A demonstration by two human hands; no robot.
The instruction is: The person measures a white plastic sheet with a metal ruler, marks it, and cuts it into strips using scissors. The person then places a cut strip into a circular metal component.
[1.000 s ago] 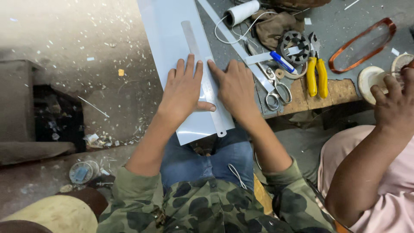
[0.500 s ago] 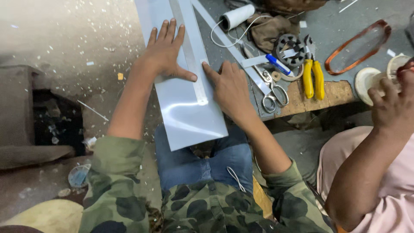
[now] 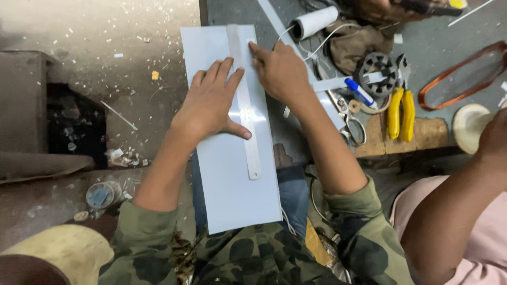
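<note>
The pale sheet [image 3: 232, 174] lies across the lap and bench edge. The steel ruler [image 3: 244, 100] is best pinned flat by the spread left hand [image 3: 208, 103] (fingers wide), while the right hand [image 3: 280, 68], fingers loosely curled, steadies its far end.

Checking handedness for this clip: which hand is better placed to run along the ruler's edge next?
Probably the right hand: its fingertips sit at the far end of the steel ruler, on its right edge. The left hand lies flat on the pale sheet, thumb against the ruler, pinning both.
</note>
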